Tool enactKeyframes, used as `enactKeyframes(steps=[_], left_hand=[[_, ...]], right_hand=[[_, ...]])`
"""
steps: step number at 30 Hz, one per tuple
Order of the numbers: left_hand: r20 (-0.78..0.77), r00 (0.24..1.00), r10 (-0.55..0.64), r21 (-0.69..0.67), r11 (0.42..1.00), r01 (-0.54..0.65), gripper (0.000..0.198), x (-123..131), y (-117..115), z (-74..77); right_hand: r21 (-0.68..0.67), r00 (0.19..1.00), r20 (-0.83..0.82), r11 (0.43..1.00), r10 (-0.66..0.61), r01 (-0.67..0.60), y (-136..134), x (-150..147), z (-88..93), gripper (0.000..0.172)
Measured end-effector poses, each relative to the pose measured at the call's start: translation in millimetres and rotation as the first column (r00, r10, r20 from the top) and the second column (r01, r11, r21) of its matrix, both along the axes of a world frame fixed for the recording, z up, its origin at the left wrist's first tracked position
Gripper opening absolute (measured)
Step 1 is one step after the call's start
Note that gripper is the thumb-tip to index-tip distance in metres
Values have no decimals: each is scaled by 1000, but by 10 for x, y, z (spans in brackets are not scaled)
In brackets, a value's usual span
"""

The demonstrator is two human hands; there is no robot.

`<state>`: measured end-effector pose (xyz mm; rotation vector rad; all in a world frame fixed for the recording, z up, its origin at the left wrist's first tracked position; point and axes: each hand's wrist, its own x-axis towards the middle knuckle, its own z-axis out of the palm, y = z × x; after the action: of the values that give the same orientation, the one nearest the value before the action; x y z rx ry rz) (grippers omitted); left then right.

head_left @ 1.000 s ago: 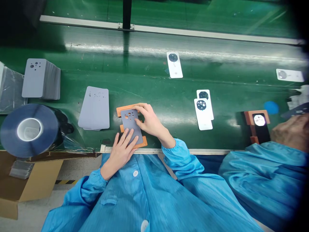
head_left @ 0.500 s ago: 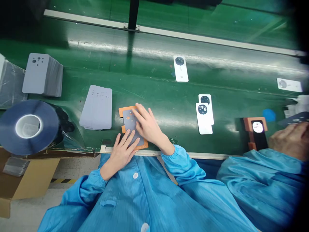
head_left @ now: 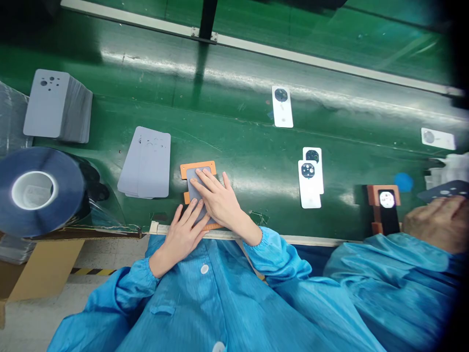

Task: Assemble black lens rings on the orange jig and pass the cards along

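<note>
Resting left hand (head_left: 183, 238) and right hand (head_left: 219, 203), outspread, on grey phone-back panel (head_left: 192, 191) over orange jig (head_left: 187, 171) at near edge of surface (head_left: 256, 164).

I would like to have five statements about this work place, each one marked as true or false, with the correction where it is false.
1. The left hand and the right hand both lie on the grey sheet over the orange fixture. True.
2. The film roll is on the right side of the picture. False: the film roll is on the left side.
3. Two white panels overlap on the green bench. True.
4. The right hand holds one of the white panels. False: the right hand lies on the grey sheet.
5. The tall grey stack stands farther left than the orange fixture. True.
</note>
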<state>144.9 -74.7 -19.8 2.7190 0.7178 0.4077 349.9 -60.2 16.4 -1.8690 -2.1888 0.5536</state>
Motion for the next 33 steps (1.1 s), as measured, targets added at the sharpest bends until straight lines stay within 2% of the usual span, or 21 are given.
enactKeyframes(steps=[6, 9, 12, 16, 19, 22, 25, 28, 31, 33], left_hand=[[-10, 1000, 7, -35, 999, -7, 52, -1, -1, 53], [-1, 1000, 30, -96, 995, -30, 51, 7, 4, 125], [124, 987, 98, -189, 979, -74, 46, 38, 25, 213], [358, 886, 295, -318, 931, -181, 32, 90, 105, 343], [351, 816, 459, -476, 838, -267, 34, 80, 191, 438], [234, 787, 570, -684, 672, -283, 51, 25, 271, 508], [136, 765, 630, -788, 537, -302, 58, -31, 318, 544], [106, 747, 656, -831, 471, -296, 49, -58, 329, 554], [115, 730, 674, -852, 445, -276, 43, -63, 324, 556], [130, 712, 690, -865, 429, -259, 42, -56, 328, 558]], right_hand=[[19, 980, -198, 999, -37, 41, -15, 46, 1, 55], [71, 933, -330, 981, -148, 181, -101, 153, -29, 46], [98, 888, -350, 932, -297, 350, -216, 220, -91, 39], [36, 865, -400, 937, -304, 346, -318, 183, -68, 43], [52, 800, -542, 940, -258, 338, -358, 118, 96, 42], [17, 756, -646, 988, -105, 152, -388, 65, 272, 38], [-10, 748, -663, 1000, -25, 24, -398, 26, 327, 35], [-35, 749, -660, 998, -62, 51, -389, 6, 270, 31], [-73, 741, -655, 989, -147, 132, -388, 15, 189, 29], [-116, 731, -644, 973, -226, 199, -400, 27, 150, 37]])
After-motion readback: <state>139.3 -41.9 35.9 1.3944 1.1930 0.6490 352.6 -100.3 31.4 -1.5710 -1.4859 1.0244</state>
